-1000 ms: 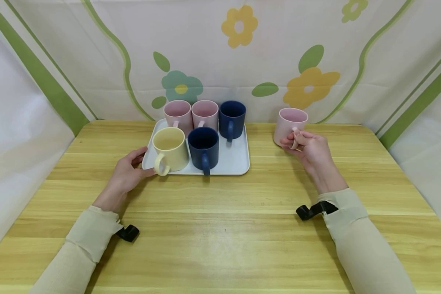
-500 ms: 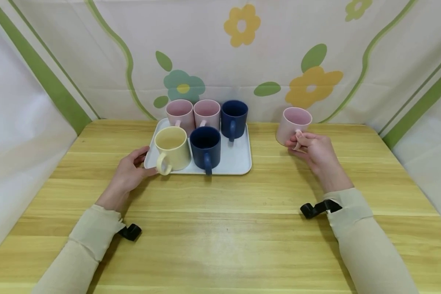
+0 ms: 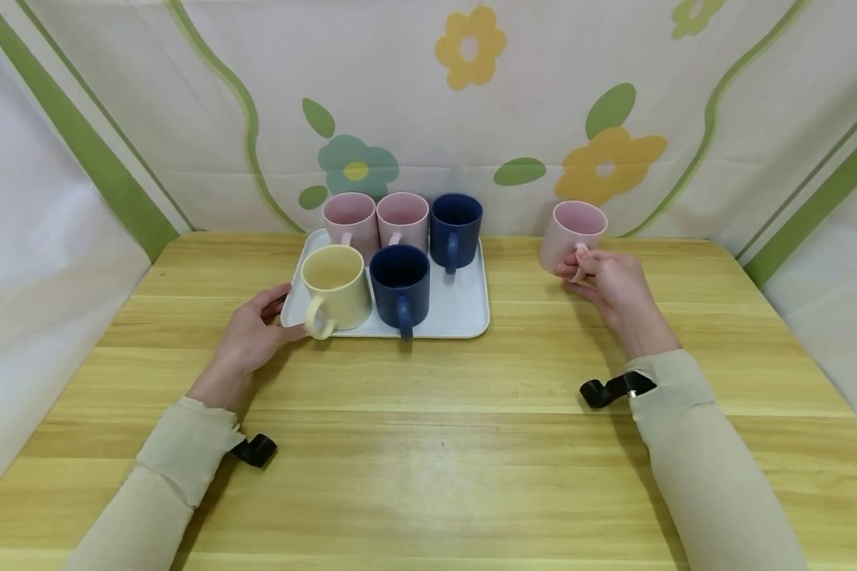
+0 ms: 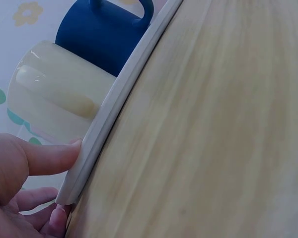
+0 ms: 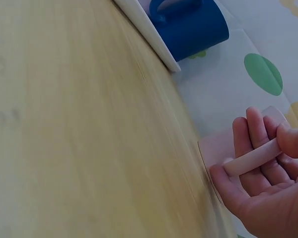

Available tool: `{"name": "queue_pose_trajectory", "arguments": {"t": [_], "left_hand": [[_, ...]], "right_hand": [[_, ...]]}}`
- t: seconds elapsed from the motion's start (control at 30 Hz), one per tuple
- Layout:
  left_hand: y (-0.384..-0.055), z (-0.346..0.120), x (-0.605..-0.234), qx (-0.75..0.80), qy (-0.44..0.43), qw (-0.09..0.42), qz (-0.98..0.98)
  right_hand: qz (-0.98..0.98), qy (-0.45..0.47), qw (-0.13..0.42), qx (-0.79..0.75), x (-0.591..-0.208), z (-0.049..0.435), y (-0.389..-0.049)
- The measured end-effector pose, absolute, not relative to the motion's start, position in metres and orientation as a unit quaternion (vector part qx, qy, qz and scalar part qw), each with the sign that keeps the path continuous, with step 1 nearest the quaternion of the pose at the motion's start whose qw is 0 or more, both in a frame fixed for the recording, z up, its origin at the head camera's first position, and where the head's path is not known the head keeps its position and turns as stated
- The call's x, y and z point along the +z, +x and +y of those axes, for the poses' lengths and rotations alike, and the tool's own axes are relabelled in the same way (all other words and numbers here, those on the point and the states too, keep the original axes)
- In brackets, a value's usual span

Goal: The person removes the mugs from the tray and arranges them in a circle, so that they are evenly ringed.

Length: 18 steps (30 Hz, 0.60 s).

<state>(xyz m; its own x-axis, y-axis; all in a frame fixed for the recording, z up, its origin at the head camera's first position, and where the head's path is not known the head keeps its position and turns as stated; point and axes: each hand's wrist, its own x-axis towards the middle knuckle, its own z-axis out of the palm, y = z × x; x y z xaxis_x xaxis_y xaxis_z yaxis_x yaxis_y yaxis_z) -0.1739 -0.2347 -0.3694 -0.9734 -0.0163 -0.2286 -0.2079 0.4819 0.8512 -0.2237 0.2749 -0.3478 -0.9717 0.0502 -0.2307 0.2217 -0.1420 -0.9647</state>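
My right hand point(image 3: 614, 293) grips a pink mug point(image 3: 555, 242) by its handle point(image 5: 253, 157), at the back right of the table. In the right wrist view, the mug's base is close to the tabletop. On the left, my left hand point(image 3: 250, 333) holds the corner of a white tray point(image 3: 460, 313), thumb at the front rim and fingers round the side. The tray bears a yellow mug point(image 3: 346, 305) and a navy mug point(image 3: 410, 293) in front. Behind them stand two pink mugs, one at left point(image 3: 357, 231) and one in the middle point(image 3: 409, 230), beside another navy mug point(image 3: 464, 246).
The wooden table point(image 3: 443, 460) ends at a white curtain point(image 3: 414, 95) with printed flowers, which rises close behind the tray and the held mug. Bare tabletop lies between the tray and my right hand. Black wrist mounts point(image 3: 257, 450) stick out from both sleeves.
My right hand has raised the pink mug slightly. The left hand stays at the tray corner, and the mugs on the tray have not moved. The head view has shifted a little.
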Motion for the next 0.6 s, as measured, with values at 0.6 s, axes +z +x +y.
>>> {"name": "queue_pose_trajectory", "arguments": {"t": [0.6], "left_hand": [[-0.176, -0.233, -0.371, 0.514, -0.063, 0.091, 0.851]], "right_hand": [[0.693, 0.105, 0.076, -0.709, -0.348, 0.283, -0.241]]}}
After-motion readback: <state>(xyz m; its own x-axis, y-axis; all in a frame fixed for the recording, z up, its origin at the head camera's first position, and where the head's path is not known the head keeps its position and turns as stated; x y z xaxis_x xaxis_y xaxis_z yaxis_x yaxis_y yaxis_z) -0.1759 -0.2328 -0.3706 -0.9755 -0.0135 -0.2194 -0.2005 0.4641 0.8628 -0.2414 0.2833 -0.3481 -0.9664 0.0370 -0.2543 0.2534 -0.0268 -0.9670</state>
